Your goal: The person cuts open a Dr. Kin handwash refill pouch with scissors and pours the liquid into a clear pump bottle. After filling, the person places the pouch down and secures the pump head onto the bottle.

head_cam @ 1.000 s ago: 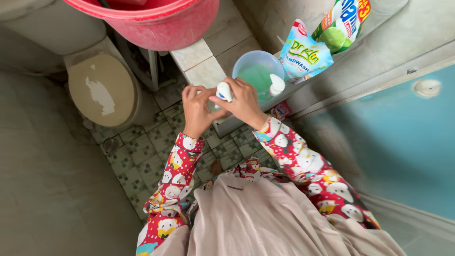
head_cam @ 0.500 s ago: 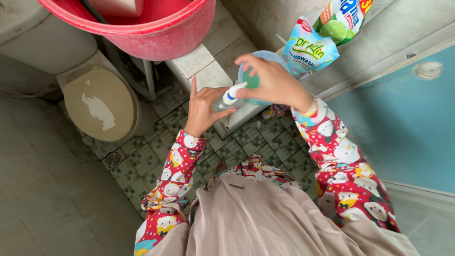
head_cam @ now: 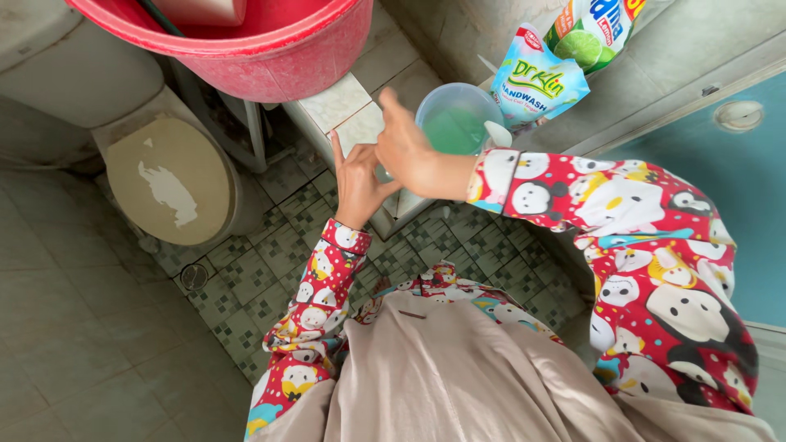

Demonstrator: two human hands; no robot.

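My left hand (head_cam: pixel 358 187) is wrapped around a small clear bottle (head_cam: pixel 380 174) held over the tiled ledge (head_cam: pixel 337 101). Both hands hide nearly all of the bottle. My right hand (head_cam: pixel 407 153) lies across the bottle's top with the thumb raised and the fingers curled over the nozzle. Just right of the hands, a pale blue cup (head_cam: pixel 455 121) of green liquid stands on the ledge. A white pump head (head_cam: pixel 497 133) rests by its rim.
A blue handwash refill pouch (head_cam: pixel 536 84) and a green pouch with a lime picture (head_cam: pixel 591 33) lean on the wall. A red bucket (head_cam: pixel 270 49) sits at the top, with a toilet with a worn lid (head_cam: pixel 168 180) on the left. A blue door (head_cam: pixel 737 213) is on the right.
My right hand was at the bottle's top, lifted toward the blue cup, then came back down onto the bottle. My left hand kept its hold. The view shifted slightly.
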